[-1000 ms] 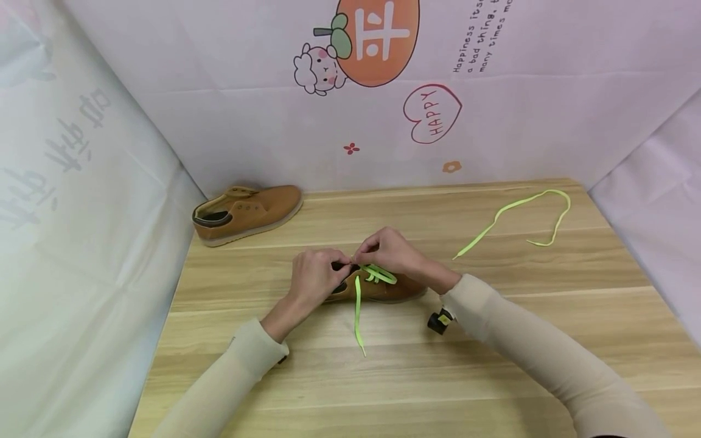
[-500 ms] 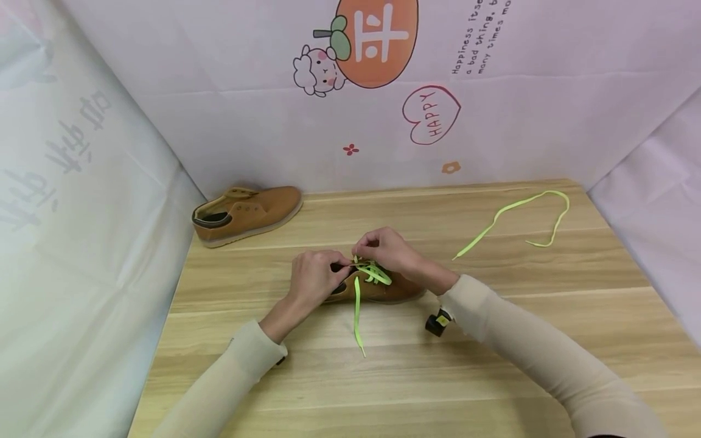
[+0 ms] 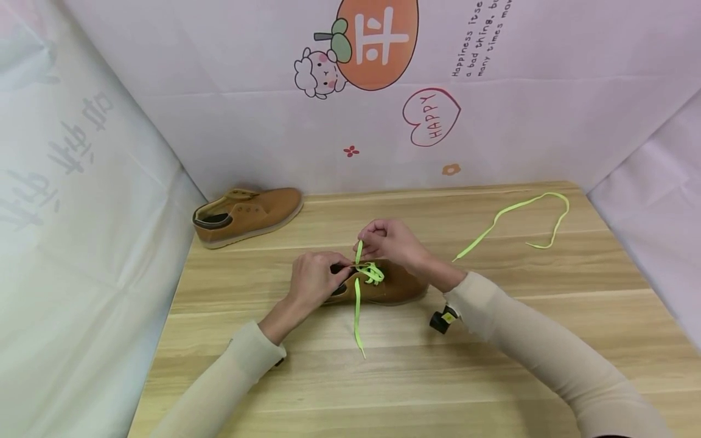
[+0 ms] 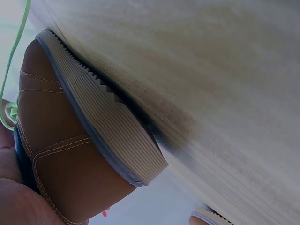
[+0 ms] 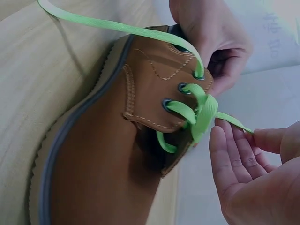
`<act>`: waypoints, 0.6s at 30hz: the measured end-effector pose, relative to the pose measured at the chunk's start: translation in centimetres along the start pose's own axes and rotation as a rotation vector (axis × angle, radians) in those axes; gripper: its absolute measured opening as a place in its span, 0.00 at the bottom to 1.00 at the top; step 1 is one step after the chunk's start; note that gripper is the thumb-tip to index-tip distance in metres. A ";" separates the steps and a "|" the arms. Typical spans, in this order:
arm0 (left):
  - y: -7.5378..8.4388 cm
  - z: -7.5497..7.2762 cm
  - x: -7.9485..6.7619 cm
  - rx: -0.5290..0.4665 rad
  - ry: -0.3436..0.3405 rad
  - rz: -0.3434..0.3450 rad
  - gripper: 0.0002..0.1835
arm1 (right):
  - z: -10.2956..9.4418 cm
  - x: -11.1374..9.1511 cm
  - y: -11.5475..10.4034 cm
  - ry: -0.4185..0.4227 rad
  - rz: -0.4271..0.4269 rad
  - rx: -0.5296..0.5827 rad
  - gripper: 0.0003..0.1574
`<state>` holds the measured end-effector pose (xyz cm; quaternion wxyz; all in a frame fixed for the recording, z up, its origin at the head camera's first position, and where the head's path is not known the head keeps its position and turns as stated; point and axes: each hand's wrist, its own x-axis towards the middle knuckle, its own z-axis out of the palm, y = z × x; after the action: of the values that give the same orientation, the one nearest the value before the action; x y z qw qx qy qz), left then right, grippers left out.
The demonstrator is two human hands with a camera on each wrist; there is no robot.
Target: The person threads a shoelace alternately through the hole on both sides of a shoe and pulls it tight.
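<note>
A brown leather shoe (image 3: 397, 291) stands on the table with its toe to the right. My left hand (image 3: 314, 278) pinches the edge of the shoe's eyelet flap at the opening; in the right wrist view that left hand (image 5: 213, 40) is at the collar. A neon green shoelace (image 5: 202, 119) passes through several eyelets and bunches over the tongue. Its free end (image 3: 357, 316) hangs down the near side onto the table. My right hand (image 3: 393, 244) pinches the other stretch of lace between thumb and fingers, on the far side of the shoe.
A second brown shoe (image 3: 254, 213), unlaced, stands at the back left. Another green lace (image 3: 512, 207) lies curved at the back right of the wooden table (image 3: 493, 377). Behind the table rises a printed white cloth wall (image 3: 246, 134), with more cloth on both sides.
My right hand has drawn the lace up and away on the far side. The loose loop over the eyelets has shrunk. My left hand stays at the flap.
</note>
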<state>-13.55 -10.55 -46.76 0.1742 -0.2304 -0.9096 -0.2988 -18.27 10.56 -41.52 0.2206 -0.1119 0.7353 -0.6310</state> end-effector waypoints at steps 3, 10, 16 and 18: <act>0.0 -0.1 0.0 -0.005 -0.006 -0.001 0.05 | -0.3 -0.1 -0.5 0.009 -0.010 -0.002 0.12; 0.1 0.0 0.0 -0.003 -0.008 0.003 0.05 | -1.3 -0.2 -1.8 0.025 -0.048 0.025 0.12; 0.1 0.0 0.0 0.000 -0.012 -0.006 0.05 | -2.2 -0.1 -2.8 0.048 -0.078 0.045 0.12; 0.1 0.0 0.0 0.002 -0.013 -0.007 0.05 | -2.5 -0.2 -3.1 0.055 -0.075 0.048 0.12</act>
<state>-13.50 -10.51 -46.70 0.1674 -0.2288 -0.9117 -0.2972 -19.63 12.25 -38.19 0.1791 -0.1164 0.7211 -0.6590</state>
